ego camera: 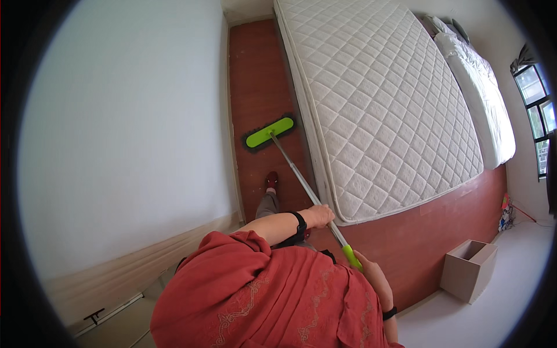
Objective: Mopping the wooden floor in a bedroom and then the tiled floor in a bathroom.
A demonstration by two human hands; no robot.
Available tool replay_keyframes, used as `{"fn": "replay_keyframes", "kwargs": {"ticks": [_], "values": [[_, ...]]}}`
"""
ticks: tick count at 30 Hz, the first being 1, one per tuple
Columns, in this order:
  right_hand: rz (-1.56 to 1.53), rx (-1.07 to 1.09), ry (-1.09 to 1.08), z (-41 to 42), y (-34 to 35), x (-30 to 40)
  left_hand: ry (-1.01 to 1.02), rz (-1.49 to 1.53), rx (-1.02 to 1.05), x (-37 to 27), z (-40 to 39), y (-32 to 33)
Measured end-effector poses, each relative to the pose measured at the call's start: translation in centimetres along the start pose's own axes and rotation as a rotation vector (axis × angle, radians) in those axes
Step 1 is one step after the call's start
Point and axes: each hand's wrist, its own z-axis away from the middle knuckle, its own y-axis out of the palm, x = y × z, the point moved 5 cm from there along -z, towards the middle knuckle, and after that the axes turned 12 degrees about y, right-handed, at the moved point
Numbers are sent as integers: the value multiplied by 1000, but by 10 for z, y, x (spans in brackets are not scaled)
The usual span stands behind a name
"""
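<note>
A push broom with a green head [270, 132], dark bristles and a metal telescopic handle [303, 182] lies across the narrow strip of reddish-brown floor [256, 78] between wall and mattress. My left hand [321, 216] is closed around the middle of the metal pole, beside the mattress corner. Nearer my body, my right hand [363, 264] holds the handle's green grip [351, 257] at its top end. The broom head is tilted across the strip, its right end close to the bed's side. My shoe [272, 179] stands below the head.
A large quilted mattress [391, 108] borders the strip on the right, a white wall [130, 130] on the left. Beyond lies a second mattress with white bedding [483, 95]. An open box [468, 269] and some small items [506, 215] are at lower right.
</note>
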Motion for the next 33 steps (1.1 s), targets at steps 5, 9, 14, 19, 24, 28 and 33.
{"fn": "replay_keyframes", "kwargs": {"ticks": [5,9,14,19,24,28,33], "values": [[-31,-31,-4,88,-18,-55,234,102,70,-106,-12,17],[-4,-166,-57,98,-13,-64,188,54,91,-111,-14,25],[10,-234,-37,109,10,-64,150,89,62,-117,3,39],[-52,-216,-88,114,30,-39,74,63,-89,-114,37,41],[-146,-174,-129,112,74,-27,18,22,-155,-101,69,65],[-127,-156,-93,106,112,-16,-37,23,-217,-86,95,85],[-148,-175,-127,96,154,-15,-117,-24,-225,-79,119,96]]}}
